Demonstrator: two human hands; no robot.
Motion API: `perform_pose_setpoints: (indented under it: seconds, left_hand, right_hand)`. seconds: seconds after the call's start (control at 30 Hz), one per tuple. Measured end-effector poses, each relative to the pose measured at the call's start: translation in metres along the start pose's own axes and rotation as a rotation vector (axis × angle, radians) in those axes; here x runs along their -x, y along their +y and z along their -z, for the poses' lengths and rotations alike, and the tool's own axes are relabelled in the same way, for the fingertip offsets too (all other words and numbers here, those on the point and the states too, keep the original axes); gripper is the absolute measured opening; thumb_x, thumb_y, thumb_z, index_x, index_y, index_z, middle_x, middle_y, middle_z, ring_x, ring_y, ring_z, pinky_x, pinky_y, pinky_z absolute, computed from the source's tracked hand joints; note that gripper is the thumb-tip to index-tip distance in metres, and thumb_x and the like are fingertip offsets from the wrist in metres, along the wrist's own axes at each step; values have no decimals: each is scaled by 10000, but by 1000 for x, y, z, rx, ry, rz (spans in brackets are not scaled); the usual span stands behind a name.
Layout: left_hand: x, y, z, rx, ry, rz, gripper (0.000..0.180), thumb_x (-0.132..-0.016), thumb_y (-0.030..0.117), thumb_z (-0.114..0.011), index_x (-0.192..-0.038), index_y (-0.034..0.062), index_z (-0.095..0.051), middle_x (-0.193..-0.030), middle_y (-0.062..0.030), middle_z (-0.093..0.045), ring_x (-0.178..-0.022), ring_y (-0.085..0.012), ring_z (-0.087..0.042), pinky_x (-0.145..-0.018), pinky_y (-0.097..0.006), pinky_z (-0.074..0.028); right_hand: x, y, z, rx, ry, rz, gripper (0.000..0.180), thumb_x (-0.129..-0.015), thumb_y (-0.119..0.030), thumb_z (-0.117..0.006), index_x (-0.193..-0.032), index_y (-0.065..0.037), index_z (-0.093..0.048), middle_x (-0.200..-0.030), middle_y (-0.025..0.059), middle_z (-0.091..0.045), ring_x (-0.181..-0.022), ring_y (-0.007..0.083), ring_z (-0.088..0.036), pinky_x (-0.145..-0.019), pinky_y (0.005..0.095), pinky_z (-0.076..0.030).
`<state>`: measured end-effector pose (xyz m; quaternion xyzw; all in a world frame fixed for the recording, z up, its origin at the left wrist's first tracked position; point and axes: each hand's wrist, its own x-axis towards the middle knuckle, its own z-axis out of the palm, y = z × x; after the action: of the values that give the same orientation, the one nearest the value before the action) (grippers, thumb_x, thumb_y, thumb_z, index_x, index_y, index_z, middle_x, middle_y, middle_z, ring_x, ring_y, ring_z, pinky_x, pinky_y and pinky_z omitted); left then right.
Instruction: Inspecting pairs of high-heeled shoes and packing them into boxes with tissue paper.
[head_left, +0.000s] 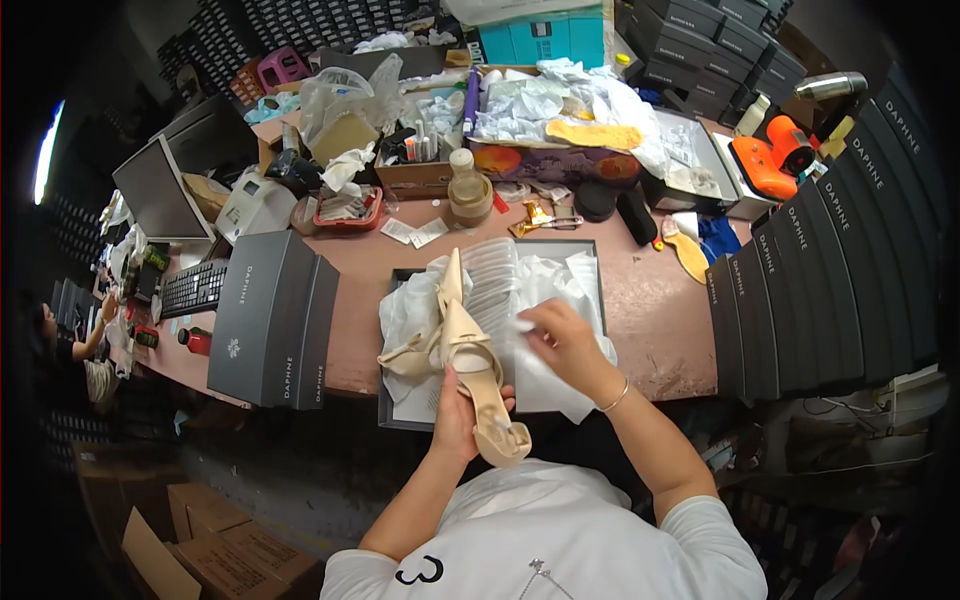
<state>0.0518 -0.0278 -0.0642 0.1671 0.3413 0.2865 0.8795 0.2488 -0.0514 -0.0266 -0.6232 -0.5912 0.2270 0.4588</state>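
My left hand (457, 418) grips a beige pointed-toe shoe (478, 385) with its heel end toward me, above an open dark shoebox (597, 290). Another beige shoe part (410, 357) lies beside it on the paper at the box's left; I cannot tell whether it belongs to a second shoe. Just right of the held shoe, my right hand (565, 345) is closed in a pinch on a small white wad (522, 326), too small to make out clearly. White tissue paper (560, 385) and a ribbed translucent wrap (490, 270) line the box.
Closed dark shoeboxes (262, 320) stand left, and a tall stack of shoeboxes (830, 270) rises right. Behind are a bottle of liquid (469, 190), a carton of crumpled paper (560, 100), a yellow insole (686, 250) and an orange tool (775, 160). A person works far left.
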Motion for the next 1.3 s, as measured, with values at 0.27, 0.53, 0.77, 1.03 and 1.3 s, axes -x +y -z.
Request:
perform_pose_setpoints:
  seconds: [0.27, 0.53, 0.77, 1.03, 1.3]
  left_hand:
    - [16, -39, -29, -215, 162, -147, 583, -959, 573, -345, -1244, 66, -400, -1025, -82, -565, -869, -191, -605, -685, -332, -526]
    - [-3, -13, 13, -113, 14, 82, 426, -964, 426, -455, -1091, 32, -555, -778, -100, -628, -654, -188, -635, -588, -289, -537]
    - [-12, -7, 10, 24, -14, -58, 624, -943, 599, -359, -1220, 48, -451, -1075, -73, -550, -911, -195, -587, -824, -365, -522]
    - [-6, -27, -10, -4, 6, -96, 408, -1001, 448, -358, -1281, 152, -319, -1038, -74, -542, -904, -184, -596, -757, -347, -542]
    - [7, -30, 0, -272, -78, 111, 541, -962, 551, -363, -1127, 51, -487, -868, -100, -620, -747, -188, -658, -617, -317, -565]
  right_hand:
    - [4, 5, -64, 484, 12, 311, 613, -746, -89, -618, -1333, -117, -444, -1389, 201, -367, -1267, 413, -376, -1022, 461, -339]
    - [6, 100, 2, 676, -243, -133, 522, -736, -110, -680, -1224, -35, -510, -1070, 186, -594, -941, 310, -603, -842, 385, -483]
    - [15, 9, 0, -296, -182, -181, 343, -744, -119, -701, -1057, -37, -586, -876, 132, -619, -731, 269, -612, -662, 327, -514]
    - [34, 8, -55, 217, 76, 82, 359, -693, -177, -769, -981, -66, -587, -974, 95, -587, -826, 266, -602, -642, 329, -509]
    - [20, 11, -43, -120, -47, -16, 755, -754, -30, -687, -1425, -78, -344, -1144, 194, -544, -987, 316, -574, -861, 348, -470]
